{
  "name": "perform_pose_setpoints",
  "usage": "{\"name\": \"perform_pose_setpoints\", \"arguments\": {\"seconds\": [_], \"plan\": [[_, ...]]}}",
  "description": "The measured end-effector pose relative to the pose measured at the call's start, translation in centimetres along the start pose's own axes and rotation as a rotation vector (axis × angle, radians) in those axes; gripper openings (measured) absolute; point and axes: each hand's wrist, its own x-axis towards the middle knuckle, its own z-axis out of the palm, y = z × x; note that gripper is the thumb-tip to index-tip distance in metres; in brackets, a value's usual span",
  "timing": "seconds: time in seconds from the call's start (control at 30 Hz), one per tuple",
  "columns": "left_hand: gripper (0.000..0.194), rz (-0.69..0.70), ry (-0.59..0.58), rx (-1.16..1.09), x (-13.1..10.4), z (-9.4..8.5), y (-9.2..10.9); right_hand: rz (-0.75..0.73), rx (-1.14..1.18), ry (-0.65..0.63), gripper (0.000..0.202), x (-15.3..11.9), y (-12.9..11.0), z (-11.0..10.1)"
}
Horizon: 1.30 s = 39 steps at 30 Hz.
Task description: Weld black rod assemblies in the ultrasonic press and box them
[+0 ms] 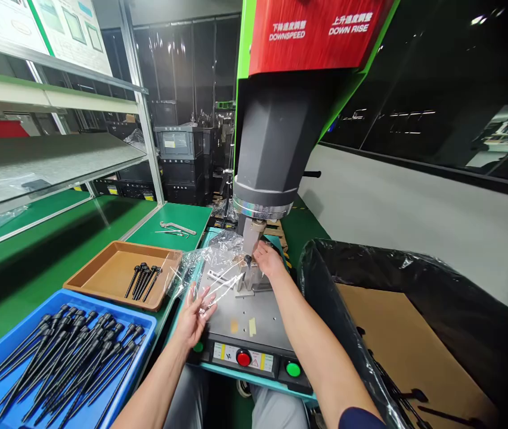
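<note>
My left hand [197,313] is palm up with fingers apart, beside a clear plastic sheet [194,265] at the machine's left edge. It holds nothing that I can see. My right hand [268,260] reaches to the metal fixture [245,286] below the press head [263,202], its fingers bent together. Just left of those fingertips is a black-headed part [247,260] in the fixture; whether they grip it is hidden. Pale strips of tape [252,326] lie on the grey machine plate [222,307].
Many black-headed rods fill a blue tray [149,322] at left; several lie in a brown tray [102,268] behind it. A wrench [180,227] rests on the green bench. A black-lined box [321,280] stands at right. Red [243,357] and green [293,369] buttons front the machine.
</note>
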Motion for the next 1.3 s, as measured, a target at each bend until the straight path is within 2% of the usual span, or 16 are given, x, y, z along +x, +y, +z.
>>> {"name": "perform_pose_setpoints", "arguments": {"seconds": [0.13,0.3,0.4,0.6,0.83,1.03,1.17,1.3], "plan": [[0.079,0.051,0.006,0.01,0.3,0.0,0.0,0.045,-0.011,0.065,0.014,0.7,0.4,0.5],[0.078,0.033,0.007,0.008,0.3,-0.3,-0.1,0.085,-0.04,0.077,0.004,-0.2,1.2,-0.2],[0.068,0.019,0.01,-0.007,0.2,-0.5,-0.1,0.087,-0.048,0.087,0.003,-0.8,1.2,-0.5],[0.041,-0.007,0.053,-0.056,0.0,-0.7,-0.5,0.093,-0.053,0.078,0.016,-2.2,0.8,-0.6],[0.034,-0.025,0.09,-0.051,-0.4,-1.4,-1.0,0.134,-0.071,0.078,0.023,-3.7,0.4,-1.3],[0.032,-0.044,0.149,-0.036,-0.9,-2.7,-1.2,0.162,-0.063,0.1,0.019,-3.8,0.2,-1.9],[0.023,-0.056,0.189,-0.094,-0.2,-3.1,-0.6,0.176,-0.054,0.122,0.017,-3.5,-0.1,-1.6],[0.022,-0.004,0.26,-0.115,1.8,-3.1,0.8,0.169,-0.055,0.112,0.012,-3.0,-0.9,-0.9]]}}
